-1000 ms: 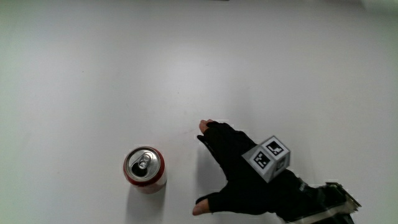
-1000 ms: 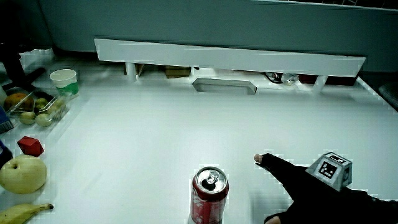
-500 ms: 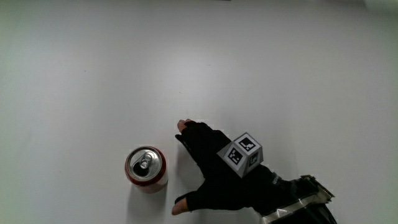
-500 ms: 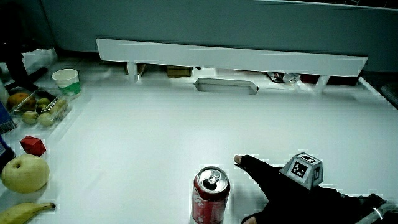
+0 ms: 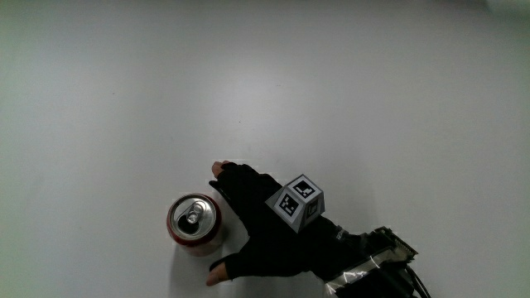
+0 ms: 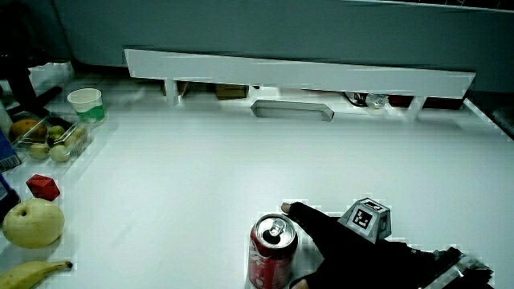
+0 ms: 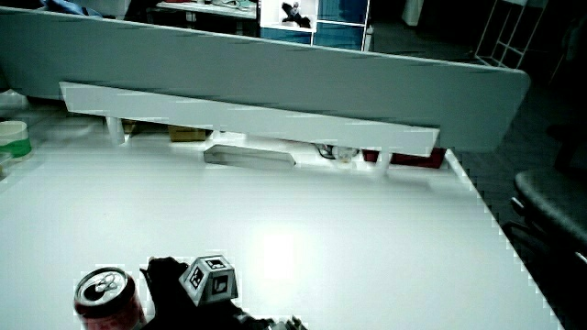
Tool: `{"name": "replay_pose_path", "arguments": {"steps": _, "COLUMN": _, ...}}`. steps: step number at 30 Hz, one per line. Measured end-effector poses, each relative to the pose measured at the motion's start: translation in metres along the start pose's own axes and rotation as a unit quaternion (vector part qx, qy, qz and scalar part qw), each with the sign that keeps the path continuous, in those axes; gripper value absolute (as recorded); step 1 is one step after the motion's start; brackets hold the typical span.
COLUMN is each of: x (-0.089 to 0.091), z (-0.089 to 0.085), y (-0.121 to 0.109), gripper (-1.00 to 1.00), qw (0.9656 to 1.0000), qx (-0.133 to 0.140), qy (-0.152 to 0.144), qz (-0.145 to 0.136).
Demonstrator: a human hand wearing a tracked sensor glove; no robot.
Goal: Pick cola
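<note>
A red cola can (image 5: 195, 224) with a silver top stands upright on the white table near the person's edge; it shows in both side views (image 6: 271, 251) (image 7: 106, 298). The gloved hand (image 5: 258, 233) lies close beside the can, its patterned cube (image 5: 296, 199) on its back. Fingers (image 5: 224, 175) and thumb (image 5: 219, 272) are spread wide, forming an open span facing the can, with nothing held. A narrow gap still separates the hand (image 6: 333, 245) (image 7: 174, 280) from the can.
In a side view a paper cup (image 6: 85, 104), a tray of fruit (image 6: 48, 137), a red cube (image 6: 42, 187), a pear (image 6: 32, 221) and a banana (image 6: 32, 274) sit along one table edge. A low white partition (image 6: 297, 74) (image 7: 248, 117) closes the table farthest from the person.
The hand has slid across the table toward the can, fingers still spread, closing most of the gap. The can has not moved.
</note>
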Motion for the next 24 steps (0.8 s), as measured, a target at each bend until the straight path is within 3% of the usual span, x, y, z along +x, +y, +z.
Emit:
{"name": "replay_pose_path", "arguments": {"steps": 10, "x": -0.0045, "z": 0.0037, "y": 0.002, "gripper": 0.0, "qw": 0.999, "qx": 0.027, "qy": 0.036, "qz": 0.005}}
{"name": "replay_pose_path", "arguments": {"steps": 14, "x": -0.0028, "z": 0.0042, "y": 0.0002, "gripper": 0.0, "qw": 0.997, "qx": 0.058, "qy": 0.049, "qz": 0.013}}
{"name": "replay_pose_path", "arguments": {"steps": 18, "x": -0.0019, "z": 0.0056, "y": -0.0027, "gripper": 0.21, "qw": 0.9934, "qx": 0.092, "qy": 0.065, "qz": 0.019}}
{"name": "replay_pose_path", "arguments": {"steps": 24, "x": -0.0003, "z": 0.0028, "y": -0.002, "gripper": 0.53, "qw": 0.99, "qx": 0.115, "qy": 0.079, "qz": 0.022}}
